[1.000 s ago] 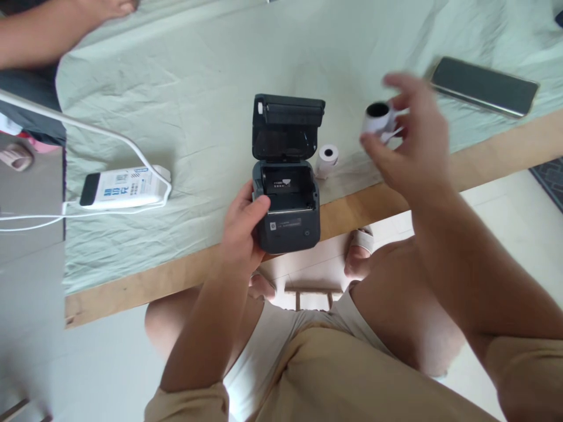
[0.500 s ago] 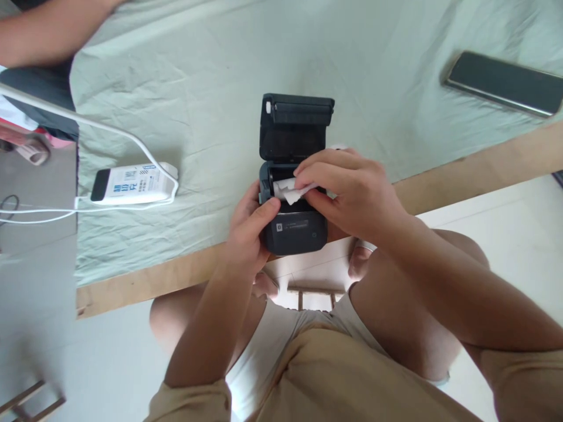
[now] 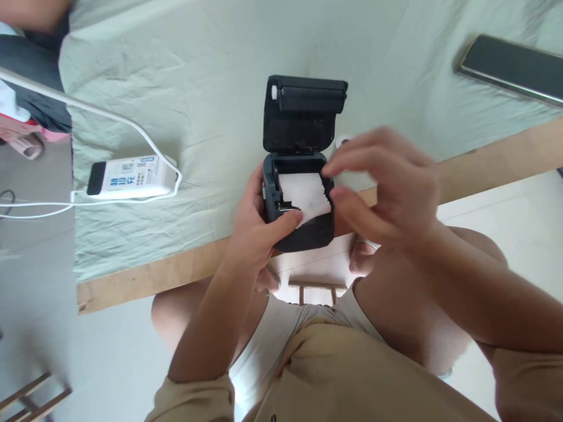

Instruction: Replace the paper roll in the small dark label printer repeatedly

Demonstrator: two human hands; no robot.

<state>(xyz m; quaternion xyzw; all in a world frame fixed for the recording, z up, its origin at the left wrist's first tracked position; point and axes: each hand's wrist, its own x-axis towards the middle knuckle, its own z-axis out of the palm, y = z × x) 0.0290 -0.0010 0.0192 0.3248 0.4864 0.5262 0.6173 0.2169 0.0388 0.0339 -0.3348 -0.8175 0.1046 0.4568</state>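
A small dark label printer [image 3: 314,237] is held at the table's front edge, its hinged lid [image 3: 303,114] raised. My left hand [image 3: 259,228] grips its left side, the thumb pressing on a strip of white paper [image 3: 305,190]. The paper has ragged edges and lies over the printer's inner bay, its lower end reaching across the front rim. Just right of the bay, my right hand [image 3: 387,181] is blurred, with thumb and forefinger apart and nothing seen between them. A small white roll [image 3: 341,140] lies behind it, partly hidden.
On the left of the green cloth [image 3: 211,105] lies a white power bank [image 3: 134,176] with white cables. A dark phone [image 3: 514,67] rests at the right. Another person's arm [image 3: 35,12] shows at the upper left. The table's wooden edge [image 3: 153,281] runs along the front.
My right hand has let go of the paper and drawn back right, its fingers parting. The paper now spreads over the bay and front rim, and my left thumb has moved onto it.
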